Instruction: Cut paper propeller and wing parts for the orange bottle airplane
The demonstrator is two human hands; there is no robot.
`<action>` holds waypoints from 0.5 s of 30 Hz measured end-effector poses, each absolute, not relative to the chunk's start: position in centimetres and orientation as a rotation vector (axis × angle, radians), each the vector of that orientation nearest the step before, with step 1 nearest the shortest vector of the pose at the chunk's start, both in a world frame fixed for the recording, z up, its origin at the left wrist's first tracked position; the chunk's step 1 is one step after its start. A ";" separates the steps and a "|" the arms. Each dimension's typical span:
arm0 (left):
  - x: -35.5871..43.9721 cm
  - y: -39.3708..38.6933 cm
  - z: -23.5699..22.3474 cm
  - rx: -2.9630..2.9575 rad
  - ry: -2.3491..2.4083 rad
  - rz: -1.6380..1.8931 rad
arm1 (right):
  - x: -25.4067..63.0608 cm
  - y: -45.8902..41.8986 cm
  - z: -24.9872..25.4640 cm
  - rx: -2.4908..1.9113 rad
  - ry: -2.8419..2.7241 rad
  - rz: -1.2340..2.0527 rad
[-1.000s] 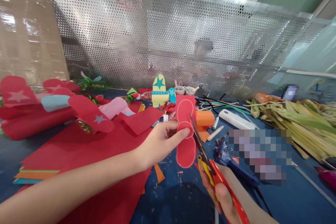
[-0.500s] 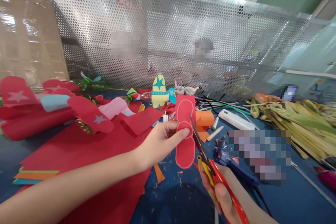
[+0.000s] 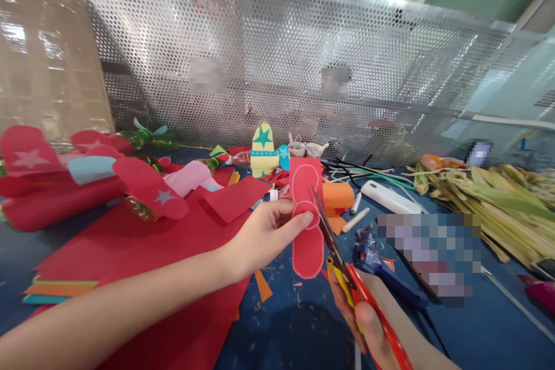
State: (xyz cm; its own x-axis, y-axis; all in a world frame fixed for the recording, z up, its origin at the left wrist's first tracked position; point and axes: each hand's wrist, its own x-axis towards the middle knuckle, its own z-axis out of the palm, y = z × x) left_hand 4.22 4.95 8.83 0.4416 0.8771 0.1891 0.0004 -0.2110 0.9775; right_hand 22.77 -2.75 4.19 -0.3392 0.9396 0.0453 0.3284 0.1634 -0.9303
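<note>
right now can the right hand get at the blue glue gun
Probably not as things stand: the right hand is taken up by the scissors. The blue glue gun lies close beside that hand, with nothing visibly blocking, so a freed grip could likely reach it.

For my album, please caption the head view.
Left hand holds outlined red paper while right hand grips scissors at its edge.

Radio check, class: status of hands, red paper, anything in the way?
Left hand pinching red paper. Right hand gripping scissors, tip at paper's right side. Paper's lower lobe trimmed, upper not. Left thumb close to scissors.
</note>
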 end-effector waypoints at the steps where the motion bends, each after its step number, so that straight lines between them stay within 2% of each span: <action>1: 4.2 4.9 8.8 1.571 0.789 0.980 | 22.8 -2.8 4.1 -1.207 -1.761 1.186; 15: 4.2 4.8 8.9 1.552 0.830 0.968 | 23.3 -1.9 2.9 -1.195 -1.896 1.019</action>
State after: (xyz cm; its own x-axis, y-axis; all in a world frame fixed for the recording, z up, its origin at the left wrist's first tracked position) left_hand 4.19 4.84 8.88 0.4260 0.8911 0.1562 0.0185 -0.1812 0.9833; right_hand 23.29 -1.87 2.87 -0.3589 0.9247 0.1269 0.4047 0.2767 -0.8716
